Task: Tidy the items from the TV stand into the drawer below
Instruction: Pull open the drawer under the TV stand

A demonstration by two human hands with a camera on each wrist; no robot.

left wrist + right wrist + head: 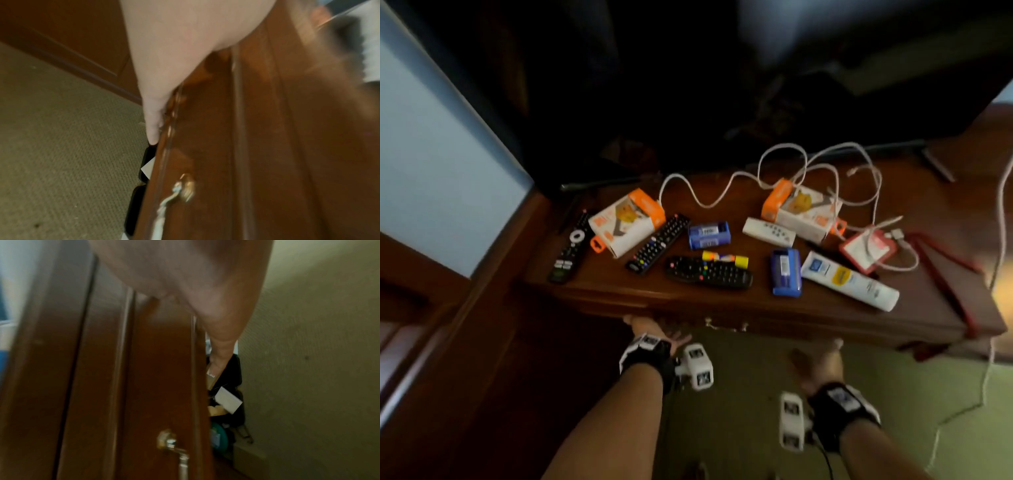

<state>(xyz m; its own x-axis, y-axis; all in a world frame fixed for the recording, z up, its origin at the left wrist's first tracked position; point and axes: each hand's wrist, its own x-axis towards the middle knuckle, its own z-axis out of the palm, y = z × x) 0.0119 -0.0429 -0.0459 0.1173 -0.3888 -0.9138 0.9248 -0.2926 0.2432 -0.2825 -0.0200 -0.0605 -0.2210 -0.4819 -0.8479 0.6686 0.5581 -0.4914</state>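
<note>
On the wooden TV stand (599, 291) lie several black remotes (709, 272), a white remote (768, 232), two orange-and-white boxes (626, 222), two blue battery packs (786, 272), a white tube (849, 281), a red card holder (866, 248) and white cables (808, 168). Below its front edge is the drawer front (205, 146) with a brass handle (726, 327). My left hand (654, 330) hooks the drawer's edge left of the handle, and my right hand (822, 356) hooks it to the right. Most fingers are hidden behind the wood.
A dark TV (756, 85) stands at the back of the stand. A red lanyard (948, 274) trails to the right corner. Greenish carpet (739, 428) covers the floor. Black items and a white card (227, 400) show in the gap behind the drawer front.
</note>
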